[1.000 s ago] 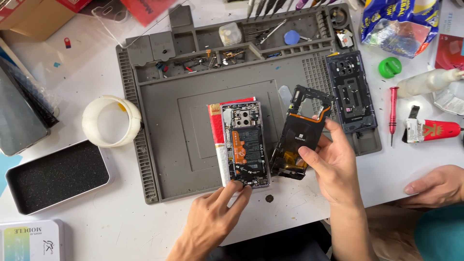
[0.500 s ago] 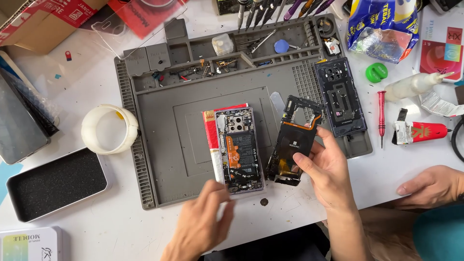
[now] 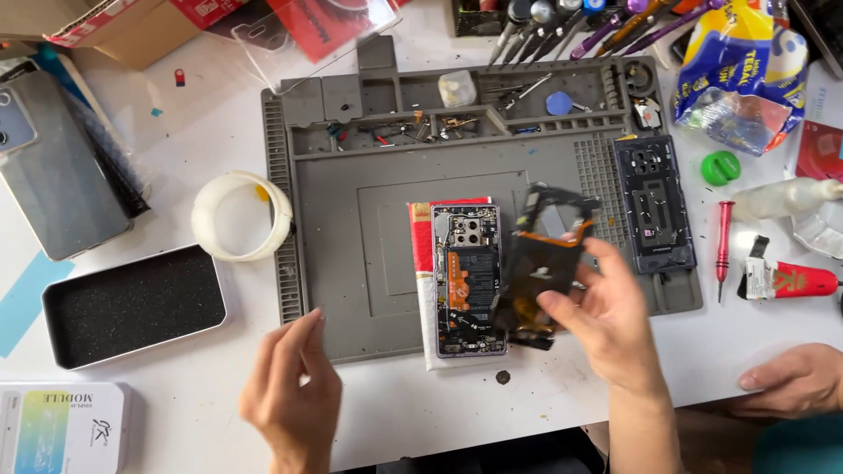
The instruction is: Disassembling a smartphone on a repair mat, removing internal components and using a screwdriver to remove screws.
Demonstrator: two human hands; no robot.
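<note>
An opened phone point(image 3: 467, 279) lies face down on a red and white card at the middle of the grey repair mat point(image 3: 351, 254), its battery and orange flex cable showing. My right hand point(image 3: 606, 320) holds a black inner frame point(image 3: 540, 263) tilted just right of the phone. My left hand point(image 3: 294, 391) hovers over the mat's lower left corner, fingers loosely curled, holding nothing. A dark phone back cover point(image 3: 654, 206) rests on the mat's right side.
A roll of clear tape point(image 3: 241, 215) and a foam-lined tin point(image 3: 136, 303) sit left of the mat. Screwdrivers, a green cap point(image 3: 720, 167), a red screwdriver point(image 3: 723, 246) and a glue tube point(image 3: 790, 279) lie right. Another person's hand point(image 3: 795, 379) rests at the bottom right.
My left hand has pulled away from the phone's lower edge toward the left. My right hand still holds the black frame, lifted slightly.
</note>
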